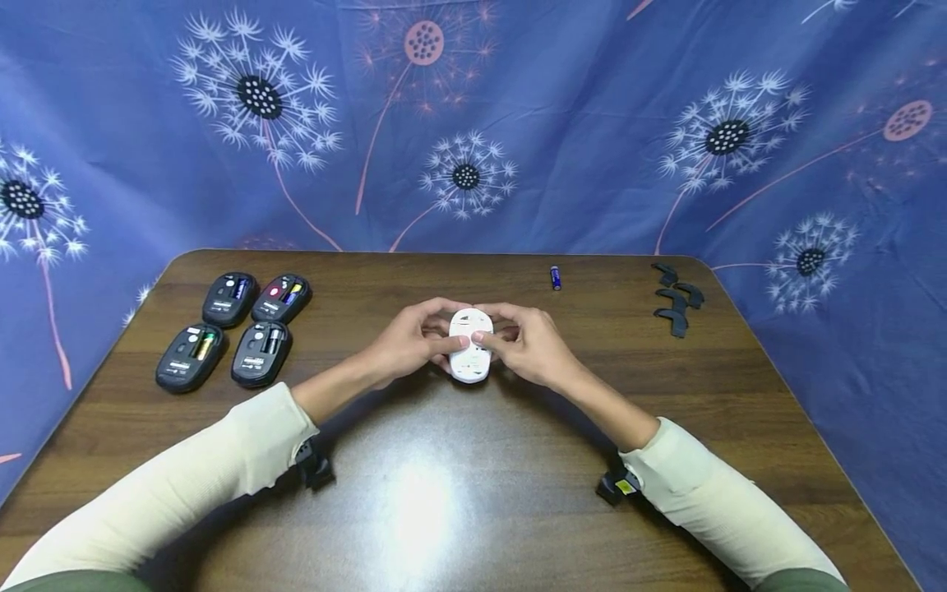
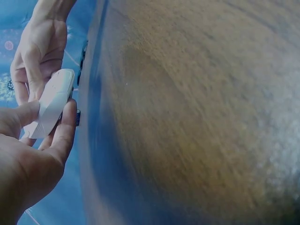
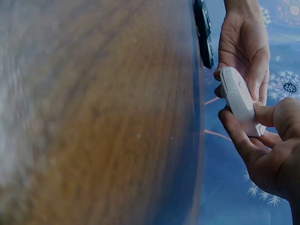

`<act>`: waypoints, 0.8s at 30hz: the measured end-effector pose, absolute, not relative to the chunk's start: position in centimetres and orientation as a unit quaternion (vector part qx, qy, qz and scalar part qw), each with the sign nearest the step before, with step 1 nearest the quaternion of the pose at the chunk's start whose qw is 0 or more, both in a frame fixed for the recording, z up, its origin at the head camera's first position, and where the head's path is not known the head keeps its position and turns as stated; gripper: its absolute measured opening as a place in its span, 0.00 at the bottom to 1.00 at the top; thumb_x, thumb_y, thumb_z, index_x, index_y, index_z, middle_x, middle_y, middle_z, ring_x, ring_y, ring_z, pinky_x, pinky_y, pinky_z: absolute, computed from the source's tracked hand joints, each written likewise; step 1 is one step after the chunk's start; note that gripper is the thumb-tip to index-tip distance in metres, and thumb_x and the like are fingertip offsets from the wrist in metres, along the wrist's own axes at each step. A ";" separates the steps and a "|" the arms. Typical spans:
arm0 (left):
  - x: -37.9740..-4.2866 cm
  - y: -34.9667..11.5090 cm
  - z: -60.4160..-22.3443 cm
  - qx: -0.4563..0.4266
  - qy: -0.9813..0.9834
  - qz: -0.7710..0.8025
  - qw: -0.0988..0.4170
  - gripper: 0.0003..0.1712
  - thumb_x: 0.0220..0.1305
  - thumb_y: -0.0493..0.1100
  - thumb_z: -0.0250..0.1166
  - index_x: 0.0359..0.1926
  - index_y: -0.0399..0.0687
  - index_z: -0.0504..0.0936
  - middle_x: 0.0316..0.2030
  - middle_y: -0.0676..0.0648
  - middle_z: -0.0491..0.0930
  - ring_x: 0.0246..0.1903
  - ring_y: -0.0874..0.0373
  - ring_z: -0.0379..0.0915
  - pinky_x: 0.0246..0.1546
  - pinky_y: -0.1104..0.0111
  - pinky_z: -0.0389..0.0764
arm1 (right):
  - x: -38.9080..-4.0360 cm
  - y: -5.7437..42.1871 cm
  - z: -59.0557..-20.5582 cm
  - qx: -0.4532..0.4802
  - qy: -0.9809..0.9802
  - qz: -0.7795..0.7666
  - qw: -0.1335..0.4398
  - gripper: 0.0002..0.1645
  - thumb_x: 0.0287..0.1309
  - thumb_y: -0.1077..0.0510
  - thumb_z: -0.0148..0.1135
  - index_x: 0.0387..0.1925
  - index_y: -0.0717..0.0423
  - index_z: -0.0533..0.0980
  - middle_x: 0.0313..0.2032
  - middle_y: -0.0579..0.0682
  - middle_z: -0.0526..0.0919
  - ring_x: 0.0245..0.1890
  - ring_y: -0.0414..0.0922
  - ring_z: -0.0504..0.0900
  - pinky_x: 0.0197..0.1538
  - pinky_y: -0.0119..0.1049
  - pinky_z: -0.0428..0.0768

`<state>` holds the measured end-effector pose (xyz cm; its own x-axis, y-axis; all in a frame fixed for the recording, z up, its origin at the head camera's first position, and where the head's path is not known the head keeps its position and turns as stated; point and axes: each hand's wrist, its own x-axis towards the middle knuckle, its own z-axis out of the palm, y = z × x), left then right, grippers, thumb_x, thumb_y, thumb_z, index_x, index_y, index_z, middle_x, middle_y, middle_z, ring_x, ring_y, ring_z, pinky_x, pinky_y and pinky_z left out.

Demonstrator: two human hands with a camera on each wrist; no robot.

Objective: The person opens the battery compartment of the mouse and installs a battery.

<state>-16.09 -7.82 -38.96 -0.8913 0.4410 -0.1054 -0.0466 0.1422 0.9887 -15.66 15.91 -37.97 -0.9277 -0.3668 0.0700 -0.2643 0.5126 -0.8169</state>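
Note:
A white computer mouse [image 1: 471, 366] is held up over the middle of the table, its underside facing the head camera. My left hand [image 1: 405, 339] grips it from the left, thumb on the underside and fingers curled beneath. From the other side my right hand [image 1: 534, 345] holds it likewise, its thumb close to the left thumb. Both wrist views show the white mouse [image 2: 52, 105] [image 3: 240, 101] pinched between thumbs and fingers. Fine detail on its underside is too small to read.
Several black mice [image 1: 255, 353] lie upside down at the table's left, battery bays uncovered with batteries inside. One blue battery [image 1: 556, 278] lies near the back edge. Several black covers [image 1: 672, 300] sit at the back right. A patterned blue cloth [image 1: 577, 164] hangs behind the wooden table [image 1: 518, 493].

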 end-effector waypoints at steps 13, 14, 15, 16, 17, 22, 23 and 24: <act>-16.4 -8.1 -38.7 0.134 0.722 0.649 0.197 0.35 0.76 0.31 0.72 0.79 0.39 0.74 0.55 0.31 0.88 0.40 0.53 0.89 0.41 0.64 0.96 | -16.1 15.7 -37.8 -0.221 0.860 -0.460 0.013 0.28 0.74 0.58 0.76 0.71 0.57 0.82 0.58 0.59 0.93 0.51 0.55 0.95 0.55 0.48 0.96; -16.4 -8.1 -38.7 0.133 0.721 0.651 0.199 0.34 0.76 0.32 0.72 0.79 0.39 0.74 0.55 0.31 0.88 0.40 0.53 0.89 0.41 0.63 0.96 | -16.2 15.6 -37.8 -0.224 0.859 -0.461 0.007 0.28 0.74 0.59 0.76 0.71 0.57 0.82 0.58 0.59 0.93 0.52 0.55 0.94 0.57 0.49 0.96; -16.5 -8.2 -38.7 0.133 0.721 0.651 0.199 0.34 0.76 0.32 0.72 0.79 0.39 0.73 0.54 0.32 0.88 0.40 0.54 0.89 0.40 0.63 0.96 | -16.3 15.6 -37.8 -0.227 0.858 -0.461 0.001 0.28 0.74 0.59 0.76 0.71 0.57 0.82 0.58 0.58 0.93 0.52 0.56 0.94 0.57 0.50 0.95; -16.5 -8.2 -38.7 0.132 0.719 0.652 0.201 0.34 0.77 0.32 0.72 0.79 0.38 0.73 0.54 0.32 0.88 0.39 0.54 0.89 0.40 0.63 0.96 | -16.4 15.6 -37.8 -0.229 0.858 -0.459 -0.007 0.27 0.74 0.59 0.76 0.71 0.57 0.82 0.58 0.59 0.93 0.53 0.56 0.93 0.58 0.51 0.95; -16.5 -8.2 -38.8 0.131 0.717 0.654 0.203 0.34 0.77 0.32 0.71 0.79 0.38 0.73 0.54 0.33 0.88 0.39 0.54 0.89 0.40 0.63 0.96 | -16.4 15.5 -37.8 -0.231 0.859 -0.457 -0.014 0.27 0.74 0.59 0.76 0.71 0.57 0.82 0.58 0.59 0.93 0.53 0.56 0.93 0.57 0.51 0.95; -16.6 -8.4 -38.8 0.126 0.710 0.659 0.213 0.32 0.77 0.31 0.70 0.77 0.37 0.73 0.50 0.36 0.88 0.38 0.55 0.88 0.38 0.64 0.95 | -16.7 15.4 -37.8 -0.235 0.862 -0.446 -0.059 0.28 0.73 0.60 0.77 0.71 0.57 0.82 0.52 0.58 0.94 0.49 0.56 0.93 0.53 0.52 0.95; -16.6 -8.4 -38.8 0.126 0.710 0.659 0.215 0.32 0.78 0.30 0.70 0.77 0.37 0.73 0.50 0.36 0.88 0.38 0.55 0.88 0.38 0.65 0.95 | -16.8 15.3 -37.8 -0.236 0.859 -0.449 -0.065 0.28 0.73 0.60 0.77 0.71 0.57 0.83 0.51 0.58 0.94 0.48 0.55 0.93 0.53 0.52 0.94; -16.6 -8.4 -38.8 0.126 0.710 0.658 0.216 0.32 0.78 0.30 0.70 0.78 0.37 0.73 0.50 0.36 0.88 0.38 0.55 0.88 0.38 0.65 0.95 | -16.8 15.3 -37.7 -0.236 0.857 -0.452 -0.071 0.28 0.73 0.61 0.77 0.70 0.57 0.83 0.50 0.58 0.95 0.47 0.55 0.93 0.52 0.53 0.94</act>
